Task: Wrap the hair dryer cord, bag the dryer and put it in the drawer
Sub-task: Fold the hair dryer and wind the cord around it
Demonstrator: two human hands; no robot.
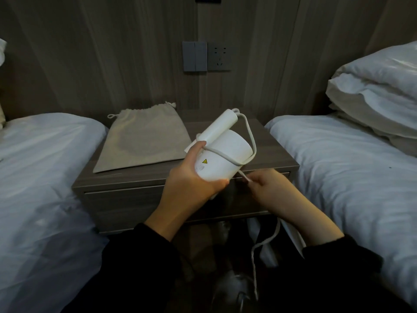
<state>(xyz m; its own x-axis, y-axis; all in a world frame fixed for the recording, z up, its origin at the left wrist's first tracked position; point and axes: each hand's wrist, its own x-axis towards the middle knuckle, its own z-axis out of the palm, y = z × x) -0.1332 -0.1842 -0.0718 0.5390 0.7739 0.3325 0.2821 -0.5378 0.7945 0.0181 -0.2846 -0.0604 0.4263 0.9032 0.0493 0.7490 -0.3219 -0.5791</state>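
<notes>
Two beds: a nightstand point(266, 141) is flanked by white bedding on both sides; pillows point(374, 96) are stacked on the right-hand bed.
Nightstand: the top is taken up on its left part by the bag, and a closed drawer point(140, 204) is set in the front.
Drawer contents: nothing can be told, since the front is shut.
Drawstring bag point(142, 141): it is laid flat and looks empty, with its gathered mouth turned toward the wall; nothing is seen inside.
Hair dryer point(223, 157): it is held in the air above the front edge of the nightstand, just right of the bag, with its folded handle pointed up and away.
Cord point(250, 141): one loop is passed from the handle end round the barrel; the rest is hung down between the arms toward the floor.
Left hand point(194, 177): it is closed round the rear of the barrel, with the thumb laid underneath.
Right hand point(268, 184): the cord is pinched in the fingertips just below the barrel.
Step judged: wrapping is early; bagging and stowing are not yet done.
Risk, loose loop: the slack turn could be slipped off the barrel's open end if tension is lost.
Risk, trailing cord: the hanging length could be snagged below, out of view.
Risk, bag: a bulky wrap could be caught at the narrow gathered mouth.
</notes>
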